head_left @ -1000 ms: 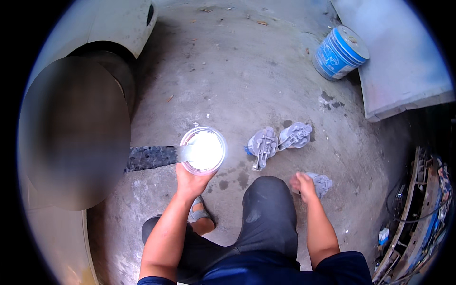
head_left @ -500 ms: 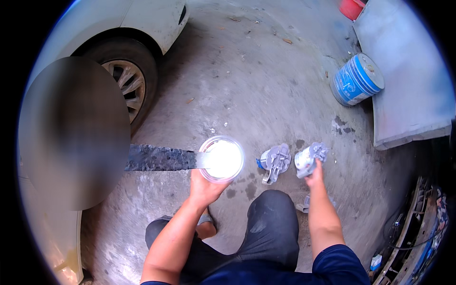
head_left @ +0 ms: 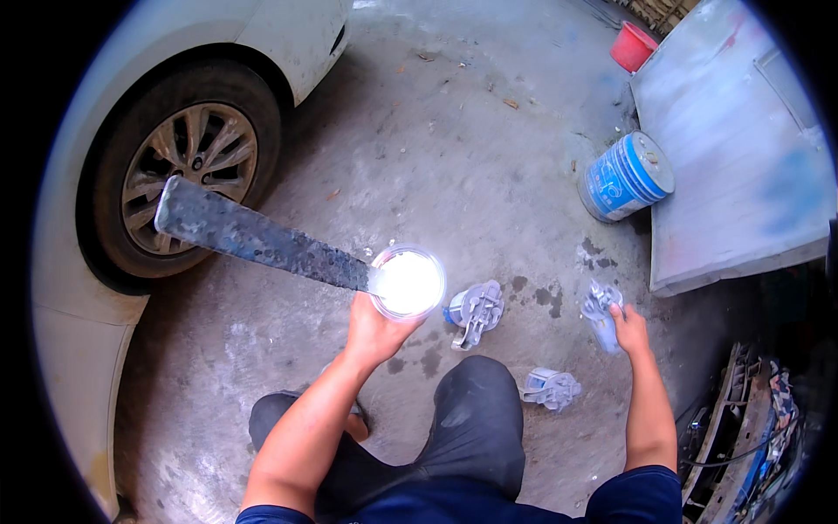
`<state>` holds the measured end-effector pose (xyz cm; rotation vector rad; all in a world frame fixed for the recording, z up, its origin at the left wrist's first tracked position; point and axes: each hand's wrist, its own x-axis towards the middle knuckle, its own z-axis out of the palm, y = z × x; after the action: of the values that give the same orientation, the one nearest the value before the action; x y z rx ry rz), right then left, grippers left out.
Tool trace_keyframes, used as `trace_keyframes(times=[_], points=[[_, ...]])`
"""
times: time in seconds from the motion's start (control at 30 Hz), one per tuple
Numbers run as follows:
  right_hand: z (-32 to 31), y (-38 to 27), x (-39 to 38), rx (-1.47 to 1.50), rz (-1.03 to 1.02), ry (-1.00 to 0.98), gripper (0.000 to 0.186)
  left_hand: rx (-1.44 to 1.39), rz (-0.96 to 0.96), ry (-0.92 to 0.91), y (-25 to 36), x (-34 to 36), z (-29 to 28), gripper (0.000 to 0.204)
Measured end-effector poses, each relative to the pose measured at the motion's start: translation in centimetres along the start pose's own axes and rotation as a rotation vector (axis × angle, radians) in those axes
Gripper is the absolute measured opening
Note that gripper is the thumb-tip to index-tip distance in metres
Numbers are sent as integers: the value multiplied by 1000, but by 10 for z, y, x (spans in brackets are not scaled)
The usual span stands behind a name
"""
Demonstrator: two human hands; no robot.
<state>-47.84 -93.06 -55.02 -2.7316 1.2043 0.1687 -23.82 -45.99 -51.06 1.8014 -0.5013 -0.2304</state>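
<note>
My left hand [head_left: 377,334] is wrapped round a clear plastic cup [head_left: 436,301], whose bright white contents are overexposed. A long, flat, paint-crusted stirring stick [head_left: 262,247] stands in the cup and leans out to the left, with no hand on it. Held out to the right, my right hand [head_left: 632,330] grips what looks like a paint spray gun [head_left: 602,316] with a translucent cup. A similar grey, paint-coated spray gun [head_left: 478,313] lies on the floor right of the clear cup. Nearer my knee rests another spray gun [head_left: 552,388].
A pale car with a dirty wheel [head_left: 194,162] stands at the left. At the right, a blue-and-white bucket [head_left: 627,177] stands by a leaning painted panel [head_left: 733,148], with a red bucket [head_left: 633,47] behind. Car-part scrap [head_left: 733,437] lies low right. The concrete floor [head_left: 436,157] has wet spots.
My right hand has moved outward to the right with the spray gun, tipping it over. The stirring stick now slants upward to the left. The near spray gun has come into full view.
</note>
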Motion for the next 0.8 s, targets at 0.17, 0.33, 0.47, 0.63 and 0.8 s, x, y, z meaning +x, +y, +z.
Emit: trace_keyframes(times=[0.17, 0.33, 0.47, 0.63, 0.8], points=[[-42, -81, -15, -380, 15, -119, 65, 31, 89, 106, -1, -2, -3, 60], [-41, -58, -22, -251, -162, -75, 62, -57, 52, 51, 11, 0, -3, 60], [-45, -79, -10, -450, -156, -103, 58, -49, 49, 89, 9, -1, -4, 60], [-66, -92, -14, -291, -175, -91, 62, 50, 63, 8, -3, 3, -7, 67], [-82, -80, -7, -501, -96, -120, 60, -30, 93, 106, 0, 9, -4, 65]])
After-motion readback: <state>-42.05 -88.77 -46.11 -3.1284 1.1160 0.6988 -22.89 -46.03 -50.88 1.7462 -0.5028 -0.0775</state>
